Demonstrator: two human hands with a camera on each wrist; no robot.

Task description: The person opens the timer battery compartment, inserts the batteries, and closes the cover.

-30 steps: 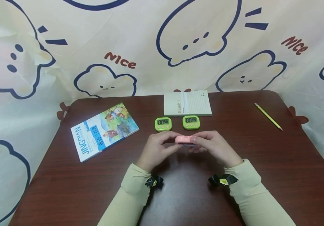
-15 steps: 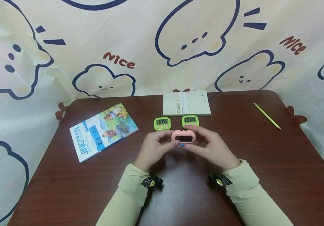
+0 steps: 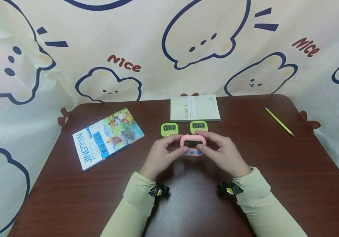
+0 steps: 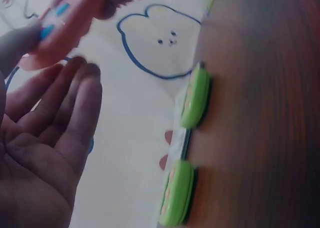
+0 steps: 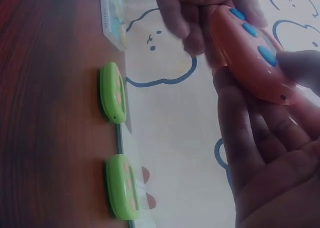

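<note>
A pink digital timer [image 3: 193, 138] with a dark screen and blue buttons is held up between both hands, its face tilted toward the head camera. My left hand [image 3: 161, 156] grips its left end, thumb in front and fingers behind. The right hand [image 3: 228, 157] pinches the other end, with its thumb by the right blue button. In the right wrist view that thumb [image 5: 300, 67] touches the front of the pink timer [image 5: 245, 57] near a button. Just beyond the hands stand two green timers, the left one [image 3: 169, 129] and the right one [image 3: 199, 126], both with lit digits.
A lined notepad [image 3: 196, 108] marked "Gambit" lies behind the green timers. At the left is a book [image 3: 108, 138] with an illustrated cover. A yellow-green pencil [image 3: 279, 121] lies at the right of the brown table [image 3: 290, 184]. Printed cloth [image 3: 157, 79] hangs behind.
Both hands have tipped the pink timer from edge-on so its screen and buttons show. The right thumb has moved from its edge to the front. The green timers' digits have advanced.
</note>
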